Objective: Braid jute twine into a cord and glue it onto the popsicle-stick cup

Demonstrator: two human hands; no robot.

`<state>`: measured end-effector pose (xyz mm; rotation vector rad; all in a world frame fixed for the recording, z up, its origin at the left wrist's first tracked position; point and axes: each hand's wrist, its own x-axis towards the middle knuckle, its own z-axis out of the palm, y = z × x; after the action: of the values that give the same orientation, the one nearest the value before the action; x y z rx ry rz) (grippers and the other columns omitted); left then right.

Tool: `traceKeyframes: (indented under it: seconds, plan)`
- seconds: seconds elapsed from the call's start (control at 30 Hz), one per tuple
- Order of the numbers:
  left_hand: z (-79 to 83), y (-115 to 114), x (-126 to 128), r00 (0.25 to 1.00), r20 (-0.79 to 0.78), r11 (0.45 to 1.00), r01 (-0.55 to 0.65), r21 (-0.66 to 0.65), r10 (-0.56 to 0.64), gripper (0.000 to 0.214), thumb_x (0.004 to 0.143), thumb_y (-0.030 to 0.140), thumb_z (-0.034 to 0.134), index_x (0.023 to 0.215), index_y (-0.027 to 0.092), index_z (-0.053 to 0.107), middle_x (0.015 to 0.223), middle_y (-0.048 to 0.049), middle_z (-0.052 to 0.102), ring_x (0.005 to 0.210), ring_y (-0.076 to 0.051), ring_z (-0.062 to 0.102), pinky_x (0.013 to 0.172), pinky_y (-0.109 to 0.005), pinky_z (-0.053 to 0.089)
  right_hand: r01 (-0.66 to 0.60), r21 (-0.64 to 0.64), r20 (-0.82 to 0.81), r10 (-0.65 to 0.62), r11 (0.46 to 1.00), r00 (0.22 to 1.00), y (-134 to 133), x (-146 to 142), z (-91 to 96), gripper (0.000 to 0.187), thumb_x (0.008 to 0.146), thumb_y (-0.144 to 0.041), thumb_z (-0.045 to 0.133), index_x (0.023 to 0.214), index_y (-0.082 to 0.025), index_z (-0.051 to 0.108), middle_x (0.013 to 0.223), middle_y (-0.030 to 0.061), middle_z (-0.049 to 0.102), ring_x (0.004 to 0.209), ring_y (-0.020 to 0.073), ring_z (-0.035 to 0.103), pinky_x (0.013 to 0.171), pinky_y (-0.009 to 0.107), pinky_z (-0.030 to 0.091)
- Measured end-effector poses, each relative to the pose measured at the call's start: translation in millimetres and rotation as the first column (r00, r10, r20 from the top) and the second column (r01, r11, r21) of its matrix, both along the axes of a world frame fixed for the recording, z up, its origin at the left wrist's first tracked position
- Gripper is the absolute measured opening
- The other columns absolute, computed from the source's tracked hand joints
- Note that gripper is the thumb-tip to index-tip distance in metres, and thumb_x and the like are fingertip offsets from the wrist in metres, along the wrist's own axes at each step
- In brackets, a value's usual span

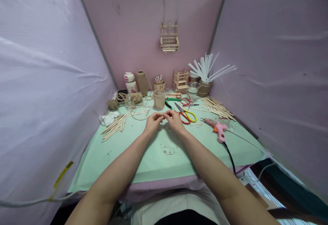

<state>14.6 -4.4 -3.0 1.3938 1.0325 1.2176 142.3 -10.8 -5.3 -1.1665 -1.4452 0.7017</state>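
Both my hands meet over the middle of the green table [164,156]. My left hand [153,122] and my right hand [174,121] have their fingers curled and pinched together, fingertips nearly touching. Whatever they pinch is too small to make out; it may be a thin strand of twine. Just beyond the hands stands a small popsicle-stick cup [159,99], and red and yellow-handled scissors [186,114] lie just right of my right hand.
A pink glue gun [217,129] with a black cord lies right. Popsicle sticks lie in piles left [114,126] and right [217,107]. Twine balls [128,98], jars, a glass and white sticks [207,69] line the back. A stick basket [169,39] hangs on the wall.
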Motion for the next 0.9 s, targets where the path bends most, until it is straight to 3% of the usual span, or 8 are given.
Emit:
traceKeyframes:
  seconds: [0.17, 0.37, 0.53, 0.7, 0.9]
  plan:
    - [1.8, -2, -2, 0.948, -0.316, 0.99, 0.007, 0.141, 0.038, 0.017, 0.072, 0.03, 0.055, 0.065, 0.015, 0.061, 0.062, -0.0007, 0.059, 0.061, -0.013, 0.051, 0.062, -0.026, 0.038, 0.056, -0.01, 0.041, -0.056, 0.998, 0.998, 1, 1, -1.3, 0.013, 0.073, -0.029, 0.052, 0.067, -0.018, 0.056, 0.069, 0.0006, 0.059, 0.069, 0.0147, 0.053, 0.068, 0.028, 0.041]
    - [10.1, -14, 6, 0.892, -0.452, 0.986, 0.055, 0.157, 0.022, 0.018, 0.073, 0.029, 0.054, 0.062, 0.016, 0.058, 0.057, 0.0004, 0.059, 0.054, -0.011, 0.049, 0.057, -0.025, 0.036, 0.218, -0.142, -0.067, -0.229, 0.966, 0.971, 9, 2, -8.0, 0.012, 0.071, -0.028, 0.049, 0.063, -0.019, 0.051, 0.062, -0.0008, 0.055, 0.062, 0.0142, 0.049, 0.063, 0.027, 0.038]
    - [17.2, -19, 6, 0.901, -0.433, 0.984, 0.094, 0.151, -0.02, 0.019, 0.074, 0.031, 0.055, 0.062, 0.016, 0.058, 0.057, 0.001, 0.059, 0.053, -0.01, 0.046, 0.055, -0.024, 0.036, 0.225, -0.173, -0.192, -0.256, 0.959, 0.947, 9, 2, -6.3, 0.014, 0.07, -0.032, 0.05, 0.064, -0.019, 0.051, 0.06, -0.0014, 0.052, 0.059, 0.0138, 0.046, 0.059, 0.026, 0.037]
    - [15.7, -15, 3, 0.956, -0.289, 0.998, 0.05, 0.023, -0.041, 0.018, 0.073, 0.03, 0.055, 0.075, 0.015, 0.064, 0.068, -0.0026, 0.065, 0.061, -0.013, 0.053, 0.057, -0.025, 0.042, -0.026, -0.211, -0.283, -0.036, 0.977, 0.959, 8, 13, 3.4, 0.023, 0.067, -0.041, 0.058, 0.064, -0.019, 0.053, 0.054, -0.0041, 0.047, 0.052, 0.0102, 0.04, 0.055, 0.025, 0.035]
    - [10.5, -10, 2, 0.985, -0.165, 0.999, 0.05, 0.008, -0.048, 0.021, 0.074, 0.033, 0.056, 0.075, 0.015, 0.067, 0.079, -0.0064, 0.069, 0.076, -0.016, 0.059, 0.07, -0.029, 0.046, -0.102, -0.282, -0.432, -0.031, 0.954, 0.901, 8, 15, 9.6, 0.028, 0.063, -0.044, 0.064, 0.066, -0.018, 0.056, 0.061, -0.0024, 0.05, 0.057, 0.0092, 0.045, 0.054, 0.022, 0.037]
